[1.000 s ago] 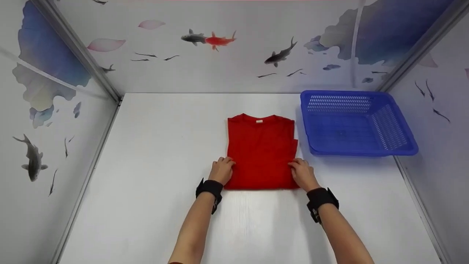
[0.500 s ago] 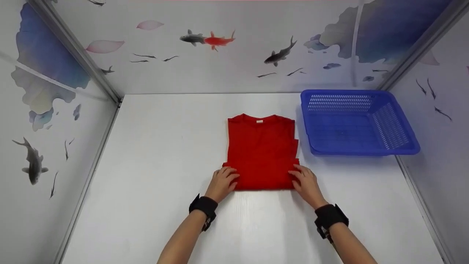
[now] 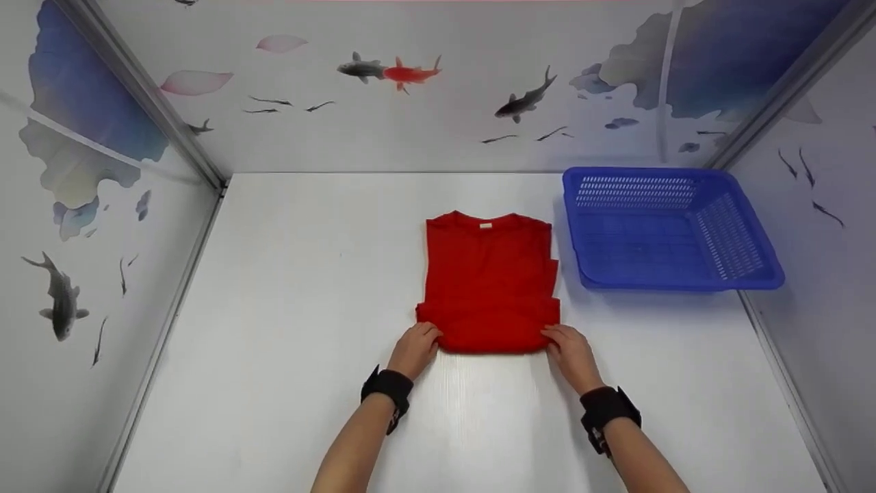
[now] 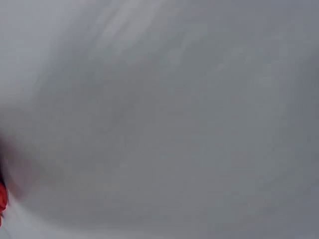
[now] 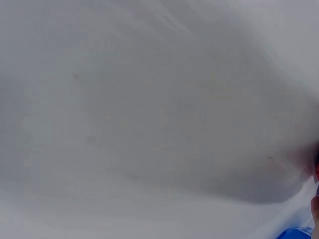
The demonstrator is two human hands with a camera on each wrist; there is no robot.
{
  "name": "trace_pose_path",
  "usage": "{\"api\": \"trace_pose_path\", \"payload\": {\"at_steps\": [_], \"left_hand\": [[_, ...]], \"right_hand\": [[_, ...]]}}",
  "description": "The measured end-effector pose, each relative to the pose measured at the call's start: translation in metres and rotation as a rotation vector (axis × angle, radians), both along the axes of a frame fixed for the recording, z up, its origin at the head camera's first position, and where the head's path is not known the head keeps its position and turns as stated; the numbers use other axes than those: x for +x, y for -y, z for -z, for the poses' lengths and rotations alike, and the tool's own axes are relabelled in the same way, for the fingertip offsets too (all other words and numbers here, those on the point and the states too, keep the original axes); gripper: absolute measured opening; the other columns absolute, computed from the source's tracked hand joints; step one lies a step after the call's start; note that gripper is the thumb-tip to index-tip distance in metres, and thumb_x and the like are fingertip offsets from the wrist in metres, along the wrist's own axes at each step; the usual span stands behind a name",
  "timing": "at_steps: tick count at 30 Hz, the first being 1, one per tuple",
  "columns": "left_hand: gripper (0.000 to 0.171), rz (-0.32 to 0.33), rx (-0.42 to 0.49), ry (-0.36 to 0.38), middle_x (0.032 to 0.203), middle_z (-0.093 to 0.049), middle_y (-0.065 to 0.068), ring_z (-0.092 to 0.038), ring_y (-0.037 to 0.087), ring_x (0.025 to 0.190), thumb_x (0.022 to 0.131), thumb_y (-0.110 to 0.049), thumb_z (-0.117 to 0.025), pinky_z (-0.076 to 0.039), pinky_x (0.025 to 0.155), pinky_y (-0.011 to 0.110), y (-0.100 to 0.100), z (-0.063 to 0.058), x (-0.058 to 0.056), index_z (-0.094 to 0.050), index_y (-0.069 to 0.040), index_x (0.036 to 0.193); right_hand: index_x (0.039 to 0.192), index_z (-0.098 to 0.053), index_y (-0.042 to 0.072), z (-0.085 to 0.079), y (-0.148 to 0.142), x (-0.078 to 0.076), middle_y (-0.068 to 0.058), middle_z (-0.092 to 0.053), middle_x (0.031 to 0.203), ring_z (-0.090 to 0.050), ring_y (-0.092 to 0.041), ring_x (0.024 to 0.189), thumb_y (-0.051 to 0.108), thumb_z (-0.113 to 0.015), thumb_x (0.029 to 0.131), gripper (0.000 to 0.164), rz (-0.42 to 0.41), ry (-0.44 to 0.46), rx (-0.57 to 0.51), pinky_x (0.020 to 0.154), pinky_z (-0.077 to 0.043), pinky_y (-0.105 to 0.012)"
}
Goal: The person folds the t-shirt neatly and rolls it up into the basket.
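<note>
A red T-shirt lies on the white table, collar and pale label toward the back wall. Its sides are tucked in, and its lower part forms a thick folded band across the front. My left hand pinches the left front corner of that band. At the opposite corner, my right hand grips the fold with its fingertips on top. Both thumbs are mostly hidden. Only a sliver of red cloth shows in the left wrist view, and a bit of finger at the right wrist view's edge.
A blue plastic basket with perforated sides stands at the back right of the table, close to the shirt. Walls printed with fish border the table at the back and both sides.
The hands first held the shirt's sides higher up, then drew back with loosened fingers. Now they have hold of the front corners, and the folded band's upper edge shows across the shirt.
</note>
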State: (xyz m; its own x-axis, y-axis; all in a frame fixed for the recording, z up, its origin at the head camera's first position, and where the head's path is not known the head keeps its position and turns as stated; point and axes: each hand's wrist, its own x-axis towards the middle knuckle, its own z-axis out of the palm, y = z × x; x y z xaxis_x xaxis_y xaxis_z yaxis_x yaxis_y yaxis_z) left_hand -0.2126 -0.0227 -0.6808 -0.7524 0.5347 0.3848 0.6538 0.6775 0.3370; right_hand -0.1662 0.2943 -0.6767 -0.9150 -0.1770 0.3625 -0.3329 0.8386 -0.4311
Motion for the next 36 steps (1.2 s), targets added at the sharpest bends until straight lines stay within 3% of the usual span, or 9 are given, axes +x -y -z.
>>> {"api": "trace_pose_path", "payload": {"at_steps": [5,10,14,18,21,25,30,36], "left_hand": [[0.011,0.060,-0.029,0.063,0.086,-0.067,0.006,-0.064,0.021,0.081,0.081,0.000,-0.074,-0.052,0.076,0.031,0.011,-0.010,0.008,-0.072,-0.002,0.091],[0.010,0.190,-0.076,0.139,0.085,-0.070,0.005,-0.063,0.018,0.078,0.083,-0.003,-0.074,-0.050,0.073,0.027,0.027,-0.017,0.033,-0.074,-0.004,0.093],[0.010,0.306,-0.074,0.207,0.085,-0.070,0.005,-0.064,0.015,0.077,0.083,-0.002,-0.072,-0.051,0.073,0.026,0.035,-0.026,0.048,-0.074,-0.003,0.093],[0.011,0.342,-0.041,0.238,0.086,-0.071,0.005,-0.066,0.015,0.078,0.083,-0.002,-0.071,-0.052,0.074,0.026,0.036,-0.040,0.046,-0.073,-0.002,0.094],[0.012,0.289,0.023,0.235,0.089,-0.072,0.008,-0.067,0.018,0.080,0.083,0.000,-0.070,-0.053,0.074,0.029,0.032,-0.050,0.031,-0.072,0.000,0.095],[0.015,0.161,0.116,0.263,0.095,-0.071,0.013,-0.068,0.025,0.089,0.086,0.001,-0.068,-0.054,0.080,0.038,0.023,-0.057,0.003,-0.070,0.003,0.101],[0.019,-0.019,0.147,0.342,0.102,-0.069,0.017,-0.065,0.030,0.097,0.091,-0.002,-0.066,-0.053,0.087,0.040,0.013,-0.053,-0.025,-0.068,0.004,0.108],[0.017,-0.146,0.189,0.347,0.098,-0.066,0.017,-0.064,0.032,0.094,0.089,-0.001,-0.067,-0.052,0.085,0.039,0.002,-0.042,-0.040,-0.067,0.004,0.105]], "right_hand": [[0.097,-0.070,-0.006,-0.004,0.001,0.017,-0.019,-0.068,0.098,-0.063,-0.037,0.092,-0.014,-0.072,0.074,0.025,-0.005,0.022,0.015,0.084,-0.050,-0.050],[0.097,-0.070,-0.001,-0.007,0.001,0.053,-0.013,-0.070,0.095,-0.064,-0.032,0.091,-0.008,-0.074,0.075,0.023,-0.028,0.079,0.038,0.083,-0.048,-0.050],[0.096,-0.070,0.003,-0.020,-0.002,0.076,-0.007,-0.070,0.093,-0.063,-0.027,0.090,-0.004,-0.072,0.079,0.018,-0.062,0.193,0.054,0.081,-0.044,-0.048],[0.095,-0.069,0.004,-0.035,-0.004,0.077,-0.004,-0.068,0.089,-0.063,-0.025,0.087,-0.005,-0.071,0.080,0.017,-0.079,0.220,0.012,0.078,-0.043,-0.046],[0.094,-0.067,0.000,-0.043,-0.004,0.062,-0.008,-0.067,0.087,-0.063,-0.028,0.084,-0.008,-0.071,0.079,0.018,-0.072,0.127,-0.033,0.075,-0.045,-0.047],[0.097,-0.064,-0.008,-0.046,-0.002,0.028,-0.018,-0.066,0.091,-0.063,-0.036,0.086,-0.012,-0.066,0.081,0.017,-0.040,0.019,-0.089,0.074,-0.049,-0.050],[0.105,-0.059,-0.012,-0.047,0.002,-0.012,-0.027,-0.064,0.101,-0.061,-0.043,0.096,-0.010,-0.059,0.090,0.016,0.052,0.093,-0.210,0.084,-0.048,-0.053],[0.100,-0.054,-0.008,-0.040,0.008,-0.039,-0.026,-0.059,0.096,-0.058,-0.044,0.095,-0.006,-0.058,0.093,0.008,0.149,0.152,-0.232,0.083,-0.046,-0.054]]}}
